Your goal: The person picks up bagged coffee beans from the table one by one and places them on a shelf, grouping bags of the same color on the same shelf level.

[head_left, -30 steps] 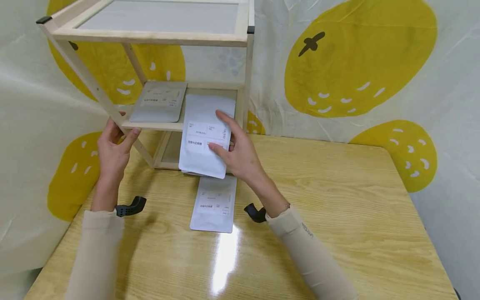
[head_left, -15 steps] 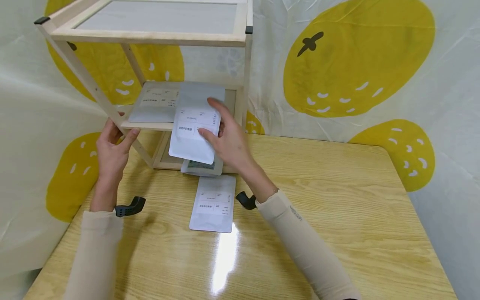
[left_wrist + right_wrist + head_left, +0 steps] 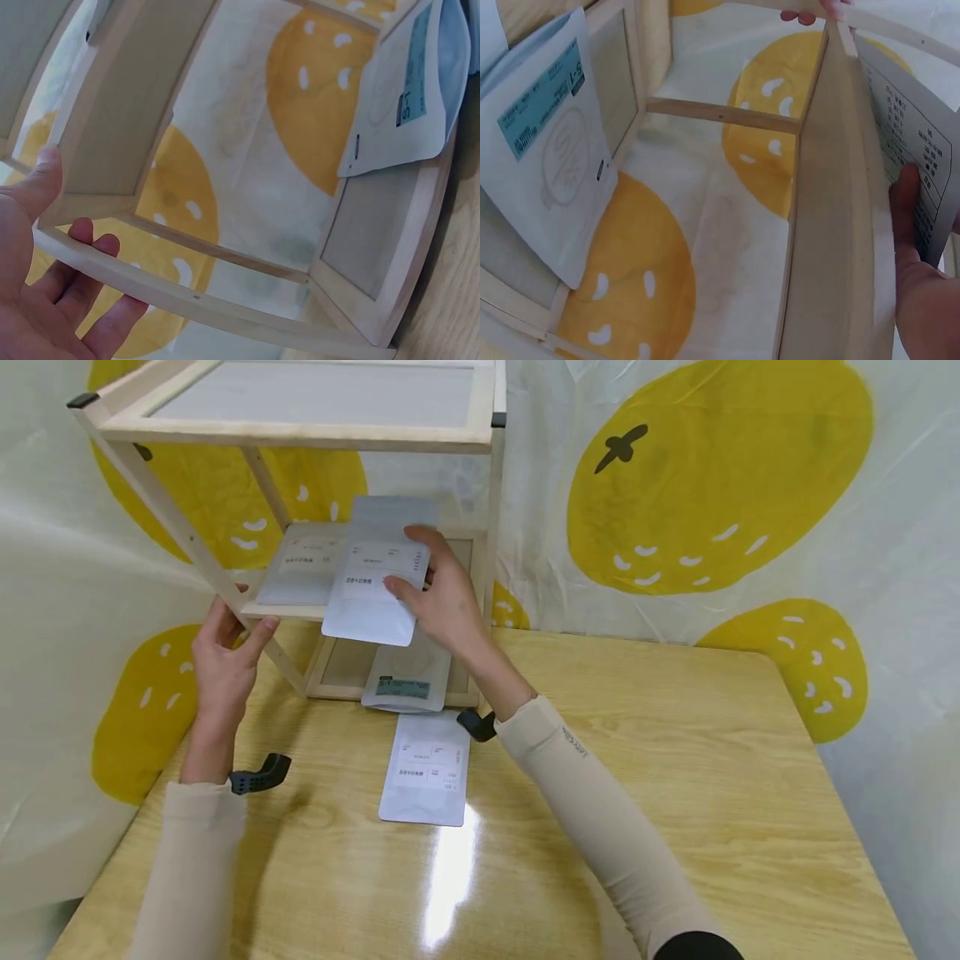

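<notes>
My right hand (image 3: 453, 610) pinches a flat white pouch (image 3: 367, 610) by its right side, thumb on the printed label. This pouch is over the middle shelf, its near end jutting past the front edge and overlapping a second white pouch (image 3: 296, 581) that lies on that shelf at the left. The right wrist view shows the printed underside of the held pouch (image 3: 922, 150), with fingers beneath it. My left hand (image 3: 227, 664) grips the wooden rack (image 3: 300, 435) at its front left post, thumb at the middle shelf's edge.
On the bottom shelf a white pouch (image 3: 408, 681) with a teal label sticks out over the front edge. Another white pouch (image 3: 423, 768) lies on the wooden table (image 3: 637, 827) before the rack. Behind hangs a lemon-print cloth (image 3: 720, 485).
My right hand has carried its pouch left and farther back over the middle shelf, exposing the teal-labelled pouch below. My left hand has stayed on the rack.
</notes>
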Demonstrator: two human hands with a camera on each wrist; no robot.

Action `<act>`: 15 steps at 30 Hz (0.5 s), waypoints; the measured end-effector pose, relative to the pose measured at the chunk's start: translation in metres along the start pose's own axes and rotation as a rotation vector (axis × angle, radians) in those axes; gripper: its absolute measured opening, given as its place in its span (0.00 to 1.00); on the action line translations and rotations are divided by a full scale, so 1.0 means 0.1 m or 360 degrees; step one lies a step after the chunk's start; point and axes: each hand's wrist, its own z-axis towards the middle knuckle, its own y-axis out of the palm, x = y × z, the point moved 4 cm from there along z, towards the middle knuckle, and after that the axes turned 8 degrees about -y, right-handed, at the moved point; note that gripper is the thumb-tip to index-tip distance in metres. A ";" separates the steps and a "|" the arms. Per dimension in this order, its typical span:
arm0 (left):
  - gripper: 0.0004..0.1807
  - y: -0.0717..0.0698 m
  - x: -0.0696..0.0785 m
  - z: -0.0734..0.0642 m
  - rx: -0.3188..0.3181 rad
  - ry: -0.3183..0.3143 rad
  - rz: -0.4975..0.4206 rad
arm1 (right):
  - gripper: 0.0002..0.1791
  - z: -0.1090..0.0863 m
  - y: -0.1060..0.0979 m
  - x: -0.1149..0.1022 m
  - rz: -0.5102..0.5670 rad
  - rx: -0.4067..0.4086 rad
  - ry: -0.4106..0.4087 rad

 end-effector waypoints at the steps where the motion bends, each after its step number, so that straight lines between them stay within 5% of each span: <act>1: 0.25 0.00 0.00 0.00 -0.0001 0.0001 -0.0005 | 0.39 0.03 0.00 0.01 -0.0025 -0.0005 0.0017; 15: 0.25 0.02 -0.03 0.01 -0.0008 -0.0013 -0.0028 | 0.37 0.34 0.06 0.05 -0.0269 -0.0070 0.0147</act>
